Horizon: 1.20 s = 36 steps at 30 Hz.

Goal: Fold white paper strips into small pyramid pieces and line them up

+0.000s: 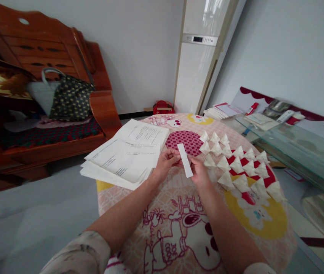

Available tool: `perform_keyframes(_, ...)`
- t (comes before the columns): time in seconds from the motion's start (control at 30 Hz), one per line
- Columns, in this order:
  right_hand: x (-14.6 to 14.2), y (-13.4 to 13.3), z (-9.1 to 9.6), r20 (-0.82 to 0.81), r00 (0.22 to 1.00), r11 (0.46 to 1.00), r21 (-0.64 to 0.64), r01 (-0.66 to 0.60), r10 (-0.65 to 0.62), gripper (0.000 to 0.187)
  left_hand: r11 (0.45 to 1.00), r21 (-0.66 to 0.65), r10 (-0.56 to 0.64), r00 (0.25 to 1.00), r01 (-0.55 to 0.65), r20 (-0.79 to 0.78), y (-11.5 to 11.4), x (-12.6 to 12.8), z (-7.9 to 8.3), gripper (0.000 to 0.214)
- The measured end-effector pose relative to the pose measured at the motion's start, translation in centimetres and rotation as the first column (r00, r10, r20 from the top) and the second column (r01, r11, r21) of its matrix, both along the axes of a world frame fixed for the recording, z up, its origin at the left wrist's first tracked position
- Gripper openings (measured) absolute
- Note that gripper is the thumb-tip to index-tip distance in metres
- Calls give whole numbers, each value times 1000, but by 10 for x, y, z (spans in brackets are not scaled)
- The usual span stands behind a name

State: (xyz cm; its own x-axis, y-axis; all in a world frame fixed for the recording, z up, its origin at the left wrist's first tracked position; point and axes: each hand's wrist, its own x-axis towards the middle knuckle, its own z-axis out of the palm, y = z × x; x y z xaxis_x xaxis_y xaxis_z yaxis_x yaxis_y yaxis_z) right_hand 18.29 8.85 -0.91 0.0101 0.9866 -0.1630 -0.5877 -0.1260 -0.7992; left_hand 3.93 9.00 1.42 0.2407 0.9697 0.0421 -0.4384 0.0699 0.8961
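Held at clock centre, over a pale-pink patterned tablecloth [179,190]: a narrow, flat white paper strip [185,161], tilted, upper end toward 11–12 o'clock. Gripped narrowly w/ both hands: pinched at one long edge by thumb & fingers of the left hand [169,160], supported at the opposite edge, lower down, by the right hand [198,170]. Can't tell exact finger placement behind the strip. Prob. held two-handed to stop thin paper from bending; broad face turned up, prob. for a good view of the edges.

At 9–10 o'clock, just beyond the left hand: a loosely fanned stack of white printed paper sheets [133,152], prob. put there for easy reach. At 2–3 o'clock: small cream-white folded-paper pyramids [241,183], set in slanting rows, prob. spread out to avoid crushing; can't tell if touching in places.

Readable at 6 o'clock, betw. forearms: "JOE COOL", lettered on the shirt of a white cartoon dog w/ dark-pink outlines [171,249]. On the sheets: short lines of dark print, too small to read. At 12, past the table edge: a tall, glossy white upright unit [193,72] w/ a small dark display; no legible brand. At 2: a red-and-white tube [252,109], label unreadable.
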Motion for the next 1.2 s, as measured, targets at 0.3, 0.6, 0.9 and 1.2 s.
perform_keyframes(0.3,0,-5,3,-29,998,996,-57,-63,61,18,1000,-18,-10,1000,10,-2,-3,0,5,37)
perform_keyframes(0.6,-2,-8,10,-5,998,992,-104,-66,66,22,999,-17,-44,998,45,35,0,0,-2,35)
perform_keyframes(0.9,-2,-7,10,58,998,1000,-3,-27,27,23,1000,-25,-14,999,15,28,-2,0,-1,32)
perform_keyframes(1.2,-1,-16,15,620,722,928,363,85,-309,35,950,190,285,937,-248,-200,4,-4,-3,22)
